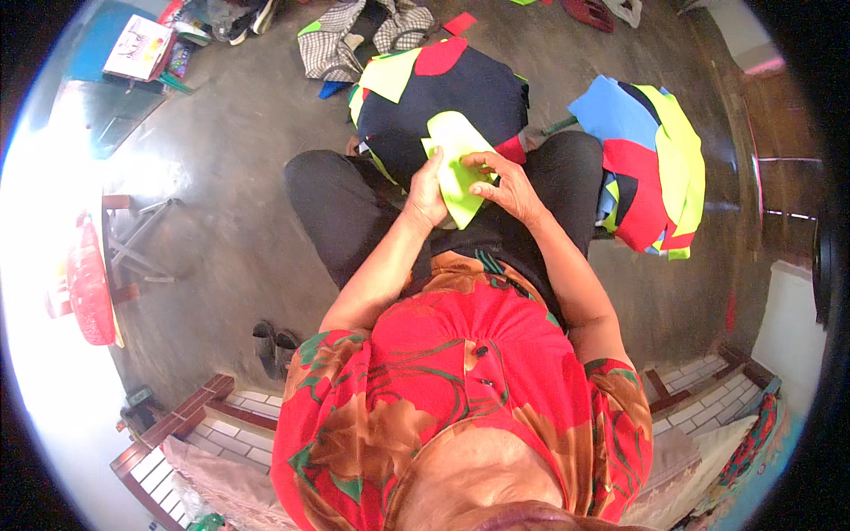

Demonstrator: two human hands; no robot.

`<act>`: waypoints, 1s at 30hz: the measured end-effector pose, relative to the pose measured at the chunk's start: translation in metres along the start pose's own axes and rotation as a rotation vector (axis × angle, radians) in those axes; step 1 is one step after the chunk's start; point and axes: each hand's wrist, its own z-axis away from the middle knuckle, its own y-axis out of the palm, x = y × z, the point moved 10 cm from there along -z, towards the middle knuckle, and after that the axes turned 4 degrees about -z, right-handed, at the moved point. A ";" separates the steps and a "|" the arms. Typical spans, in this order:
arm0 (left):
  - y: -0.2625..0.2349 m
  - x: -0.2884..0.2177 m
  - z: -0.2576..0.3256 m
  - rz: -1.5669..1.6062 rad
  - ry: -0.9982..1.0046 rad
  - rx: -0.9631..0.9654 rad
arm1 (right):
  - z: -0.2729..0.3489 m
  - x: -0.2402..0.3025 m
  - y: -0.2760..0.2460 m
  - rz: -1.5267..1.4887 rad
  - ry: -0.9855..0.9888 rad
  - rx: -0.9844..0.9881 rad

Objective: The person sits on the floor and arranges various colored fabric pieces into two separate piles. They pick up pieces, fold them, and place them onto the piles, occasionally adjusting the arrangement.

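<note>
Clasping lime-yellow fabric (pixel 454 170) in the left hand (pixel 427 190), the person curves the right hand (pixel 512 188) over it, that grip's closure unclear to me, near a navy-topped bundle (pixel 443 102).

Left grip (pixel 427 189) clasped, right grip (pixel 511 186) loosely curled, forearms (pixel 376 273) angled inward.

Cloth (pixel 454 177) between the hands (pixel 427 193)
</note>
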 end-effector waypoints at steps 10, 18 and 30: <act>0.006 0.022 -0.002 -0.119 0.010 0.059 | -0.002 0.014 0.008 0.416 -0.131 -0.104; 0.004 0.027 -0.002 -0.196 0.035 0.049 | -0.003 -0.009 0.004 0.287 -0.005 -0.109; 0.015 -0.008 0.001 -0.007 0.157 0.069 | -0.001 -0.062 -0.031 -0.678 0.188 -0.370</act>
